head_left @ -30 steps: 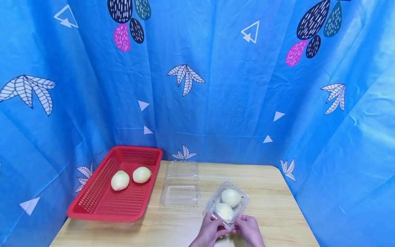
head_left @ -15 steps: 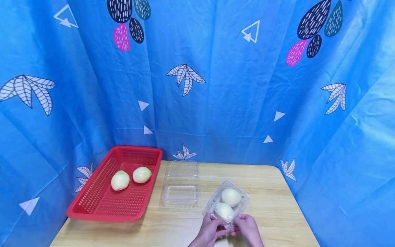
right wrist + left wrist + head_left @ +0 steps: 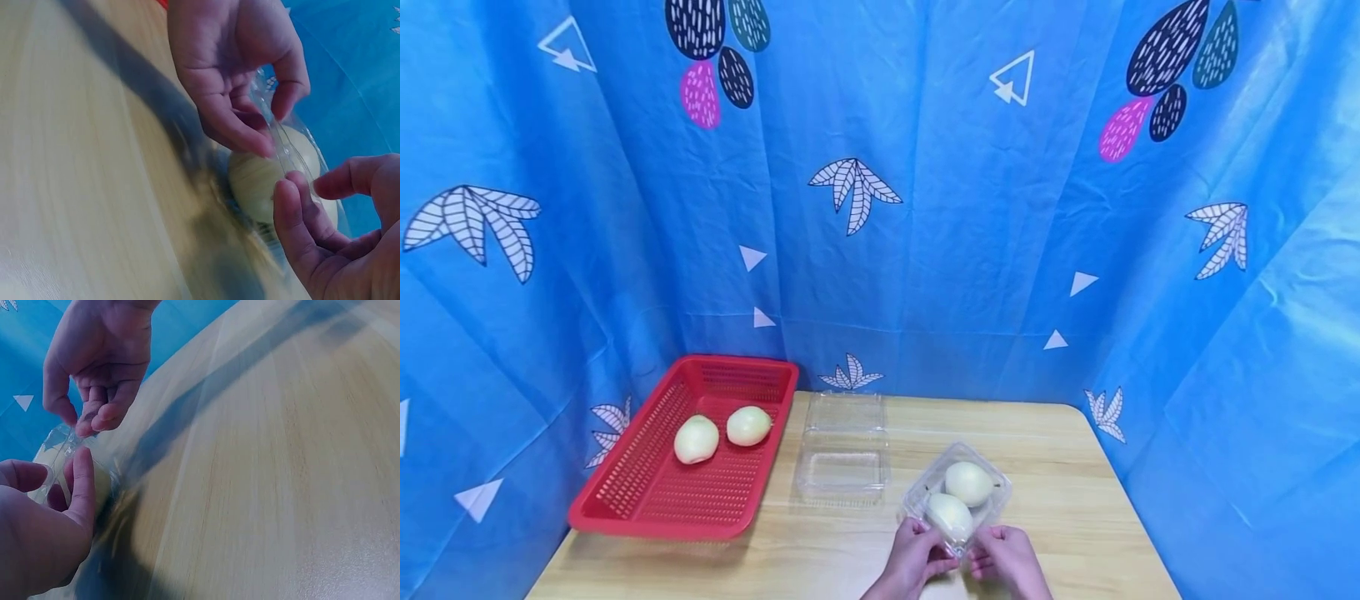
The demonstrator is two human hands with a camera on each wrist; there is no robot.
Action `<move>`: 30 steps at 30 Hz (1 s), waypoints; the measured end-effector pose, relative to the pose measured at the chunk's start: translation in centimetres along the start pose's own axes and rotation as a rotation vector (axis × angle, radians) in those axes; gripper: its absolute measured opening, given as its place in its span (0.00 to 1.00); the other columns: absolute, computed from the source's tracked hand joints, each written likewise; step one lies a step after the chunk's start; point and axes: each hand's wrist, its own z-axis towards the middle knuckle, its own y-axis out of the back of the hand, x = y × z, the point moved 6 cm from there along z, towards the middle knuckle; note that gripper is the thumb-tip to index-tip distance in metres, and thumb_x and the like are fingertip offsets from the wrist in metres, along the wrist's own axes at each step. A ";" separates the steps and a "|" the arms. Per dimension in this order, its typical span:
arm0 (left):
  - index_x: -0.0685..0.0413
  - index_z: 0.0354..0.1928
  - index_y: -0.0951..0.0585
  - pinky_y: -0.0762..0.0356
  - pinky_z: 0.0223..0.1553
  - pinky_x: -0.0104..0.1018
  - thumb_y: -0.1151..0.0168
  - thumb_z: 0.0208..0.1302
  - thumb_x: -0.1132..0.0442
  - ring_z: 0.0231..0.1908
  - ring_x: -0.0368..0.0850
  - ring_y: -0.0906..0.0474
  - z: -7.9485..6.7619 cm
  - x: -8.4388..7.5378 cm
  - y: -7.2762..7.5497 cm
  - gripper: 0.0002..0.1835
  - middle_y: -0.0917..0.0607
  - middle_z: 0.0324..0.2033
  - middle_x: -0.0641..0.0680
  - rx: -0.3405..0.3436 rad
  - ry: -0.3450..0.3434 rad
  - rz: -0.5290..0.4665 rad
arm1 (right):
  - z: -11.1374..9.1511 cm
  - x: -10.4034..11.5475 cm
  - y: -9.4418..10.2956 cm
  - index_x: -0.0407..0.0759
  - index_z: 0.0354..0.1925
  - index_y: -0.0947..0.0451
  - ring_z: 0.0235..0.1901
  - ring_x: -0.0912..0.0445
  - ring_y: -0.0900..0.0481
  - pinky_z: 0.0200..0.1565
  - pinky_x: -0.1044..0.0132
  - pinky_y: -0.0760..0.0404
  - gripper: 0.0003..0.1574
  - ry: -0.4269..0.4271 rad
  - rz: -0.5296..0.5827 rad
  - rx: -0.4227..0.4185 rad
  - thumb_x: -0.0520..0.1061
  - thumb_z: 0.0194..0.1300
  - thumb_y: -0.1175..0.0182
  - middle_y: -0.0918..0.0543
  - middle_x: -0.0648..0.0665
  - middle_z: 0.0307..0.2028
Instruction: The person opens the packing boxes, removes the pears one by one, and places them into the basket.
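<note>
A clear plastic clamshell box [image 3: 917, 497] with two pale, rounded fruits inside lies at an angle on the table, its lid down. The fruits [image 3: 968, 484] have short dark stems. My left hand [image 3: 913, 557] pinches the box's rim just left of the near corner, thumb on one side and fingers on the other. At the right of that corner my right hand [image 3: 1011, 560] has its thumb and fingertips about the rim. In the right wrist view the clear rim [image 3: 286, 153] runs between the fingertips of both hands, with a pale fruit [image 3: 253, 187] behind it.
A second clear clamshell box [image 3: 842, 472] stands unfolded toward the back of the wooden table [image 3: 1045, 450]. At the left, a red perforated basket [image 3: 658, 527] holds two more pale fruits [image 3: 696, 439]. A blue patterned curtain [image 3: 865, 275] surrounds the table.
My right hand has shifted slightly to the right along the box's near corner. My left hand keeps its pinch, and the box stays in place. The head view has moved a little.
</note>
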 end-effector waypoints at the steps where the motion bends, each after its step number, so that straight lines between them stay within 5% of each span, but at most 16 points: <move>1: 0.56 0.38 0.40 0.10 0.37 0.38 0.43 0.57 0.73 0.33 0.46 0.20 0.0 0.0 0.0 0.15 0.21 0.34 0.56 0.000 -0.002 -0.002 | 0.1 0.0 0.2 0.26 0.42 0.23 0.26 0.55 0.14 0.34 0.61 0.10 0.16 -0.002 0.003 -0.012 0.42 0.69 0.44 0.14 0.44 0.27; 16: 0.60 0.42 0.38 0.10 0.36 0.37 0.43 0.55 0.73 0.30 0.46 0.20 0.2 0.1 0.1 0.16 0.19 0.37 0.59 0.013 0.009 0.032 | 1.9 -0.1 2.3 0.14 0.67 0.46 0.29 0.54 0.14 0.35 0.60 0.09 0.42 -0.014 0.144 -0.192 0.36 0.66 0.39 0.14 0.38 0.34; 30: 0.57 0.39 0.38 0.13 0.30 0.32 0.46 0.51 0.74 0.26 0.44 0.21 0.2 0.0 0.5 0.15 0.21 0.30 0.56 0.047 0.023 0.030 | 3.7 1.1 5.3 0.19 0.74 0.50 0.30 0.55 0.13 0.37 0.63 0.09 0.49 0.038 0.102 -0.259 0.31 0.62 0.38 0.11 0.39 0.37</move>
